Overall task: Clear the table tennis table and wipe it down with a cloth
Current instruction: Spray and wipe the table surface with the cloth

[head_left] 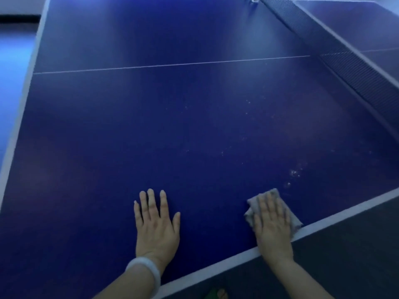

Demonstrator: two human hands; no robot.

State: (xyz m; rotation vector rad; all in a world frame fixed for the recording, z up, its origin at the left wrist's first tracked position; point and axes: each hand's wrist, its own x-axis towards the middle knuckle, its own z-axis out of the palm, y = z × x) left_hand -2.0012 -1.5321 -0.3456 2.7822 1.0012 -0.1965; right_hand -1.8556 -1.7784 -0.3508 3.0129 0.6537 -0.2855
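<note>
The blue table tennis table [172, 126] fills the view, with a thin white centre line across it. My right hand [272, 225] presses flat, fingers straight, on a grey cloth [294, 221] near the table's white side edge. My left hand [156, 225] rests flat on the bare blue surface to the left of it, fingers spread, a white bangle on its wrist. Pale dust specks [294, 172] lie on the surface just beyond the cloth.
The dark net [336, 59] runs along the right, from the top of the view toward the right edge, with the table's other half [356, 24] behind it. Dark floor [345, 255] lies below the near edge. Bluish floor [13, 72] shows past the left edge.
</note>
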